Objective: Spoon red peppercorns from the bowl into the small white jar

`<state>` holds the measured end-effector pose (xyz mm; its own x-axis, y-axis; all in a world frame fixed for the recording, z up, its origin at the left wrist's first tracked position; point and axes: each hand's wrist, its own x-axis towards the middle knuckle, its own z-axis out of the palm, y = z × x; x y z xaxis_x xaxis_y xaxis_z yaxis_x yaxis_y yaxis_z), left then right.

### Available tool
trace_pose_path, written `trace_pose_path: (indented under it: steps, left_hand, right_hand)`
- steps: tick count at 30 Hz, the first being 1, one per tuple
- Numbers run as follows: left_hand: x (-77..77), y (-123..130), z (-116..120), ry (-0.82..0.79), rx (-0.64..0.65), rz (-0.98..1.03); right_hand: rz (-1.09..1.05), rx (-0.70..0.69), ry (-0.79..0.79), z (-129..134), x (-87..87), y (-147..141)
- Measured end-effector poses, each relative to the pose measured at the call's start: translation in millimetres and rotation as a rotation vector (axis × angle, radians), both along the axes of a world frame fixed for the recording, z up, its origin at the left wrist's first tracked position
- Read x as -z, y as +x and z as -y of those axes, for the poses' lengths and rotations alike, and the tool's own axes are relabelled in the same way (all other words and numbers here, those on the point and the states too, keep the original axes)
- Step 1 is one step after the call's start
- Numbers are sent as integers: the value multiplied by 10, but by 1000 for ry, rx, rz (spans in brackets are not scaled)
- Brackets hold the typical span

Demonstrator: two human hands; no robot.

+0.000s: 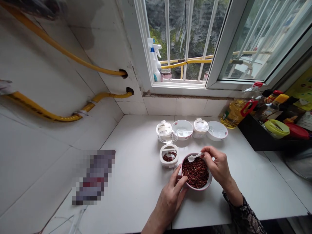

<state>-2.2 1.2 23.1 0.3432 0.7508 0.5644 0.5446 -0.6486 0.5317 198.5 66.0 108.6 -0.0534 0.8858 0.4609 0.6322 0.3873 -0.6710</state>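
Head view, pink-rimmed bowl: In the head view we see the pink-rimmed bowl [210, 185] upright on the white counter [131, 182], between both hands and nearly full of dark red dried grains [198, 175].
Left hand: Our left hand [170, 194] is curved round the bowl's near left side, fingers against the wall and rim. We do well to keep this hold firm but light, so the bowl neither slides nor tips, with fingertips clear of the grains.
Right hand: Our right hand [217, 165] has the thumb and fingers narrowed in a pinch on the handle of a small white spoon [191, 158]. A steady pinch should let us turn the scoop with the wrist alone.
White spoon: Its scoop is at the bowl's far left edge and looks bare; we cannot tell whether it touches the rim. For a clean fill, we would enter at a shallow slant, keep the scoop level and lift slowly, since loose grains probably roll off easily.
Open jar: Just beyond the bowl to the left, an open jar [168, 165] holds similar grains, its clear lid [168, 136] raised on the far side. We should keep the spoon handle from knocking that lid.
Back row: Two white bowls [183, 124] stand farther back, well clear of our wrists.
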Motion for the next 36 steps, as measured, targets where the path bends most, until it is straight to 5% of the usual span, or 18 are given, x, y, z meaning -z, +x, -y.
trace_pose_path:
  steps: [5, 20, 36]
  left_hand:
    - [21, 0, 6, -3, -9, -8]
    - [6, -8, 2, -31, 9, -17]
    - [-14, 5, -7, -6, 4, 11]
  right_hand:
    - [-3, -33, -147, -23, 104, -64]
    - [-508, 48, -495, -40, 44, 7]
    - [-585, -18, -448, -85, 3, -54]
